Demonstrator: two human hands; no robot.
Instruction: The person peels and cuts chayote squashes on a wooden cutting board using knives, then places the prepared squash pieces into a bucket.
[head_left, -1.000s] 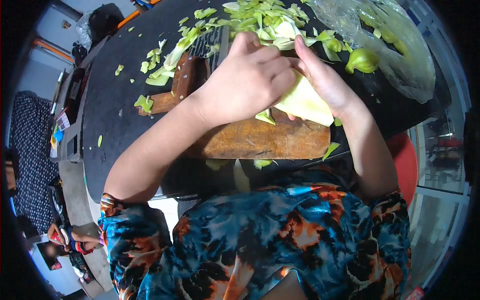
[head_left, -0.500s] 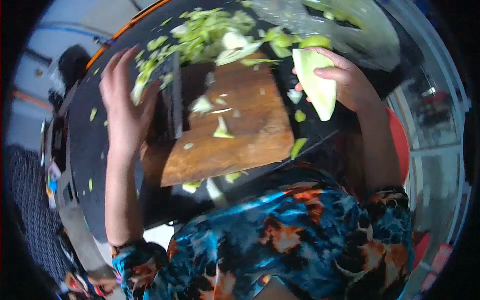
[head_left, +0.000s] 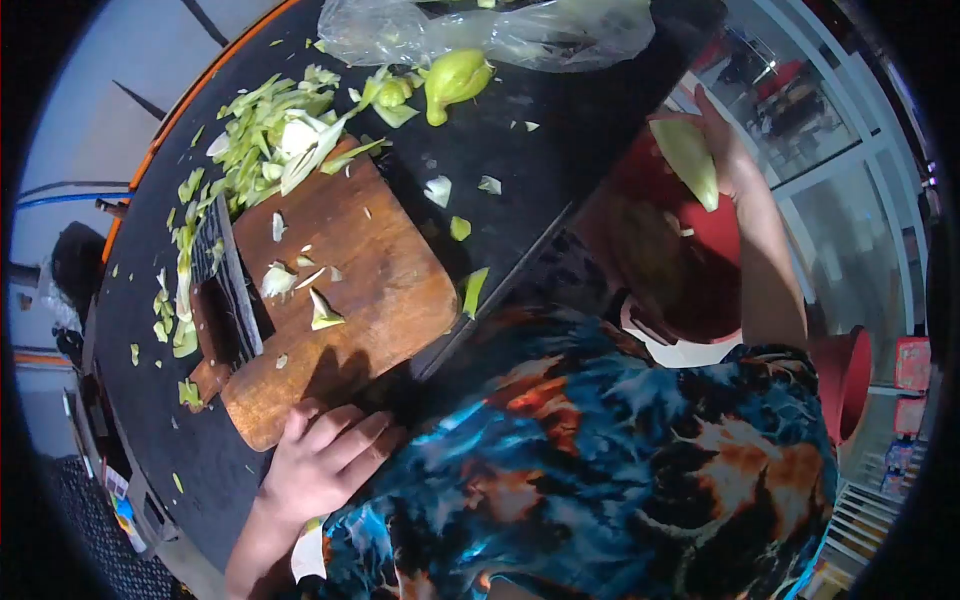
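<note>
Over a red bucket (head_left: 715, 300), at the right of the table, my right hand (head_left: 728, 150) grips a peeled, pale green wedge of gourd (head_left: 686, 160). Its pointed end hangs downward. My left hand (head_left: 318, 465) lies at the table edge by the near corner of the wooden cutting board (head_left: 370, 270), fingers bent and apart, holding nothing. A wide dark-bladed knife (head_left: 225, 285) lies along the left side of the board. White and green scraps (head_left: 322, 310) are scattered on the wood.
A heap of sliced green vegetable (head_left: 262, 135) lies beyond the board. Further back are a whole yellow-green gourd (head_left: 458, 82) and a clear plastic bag (head_left: 500, 35). Another red container (head_left: 848, 385) stands at the far right, near a glass-paned frame (head_left: 820, 180).
My right hand has carried the gourd wedge right, off the table and over the red bucket. My left hand has come down from beside the knife to the table's near edge. The view has turned right.
</note>
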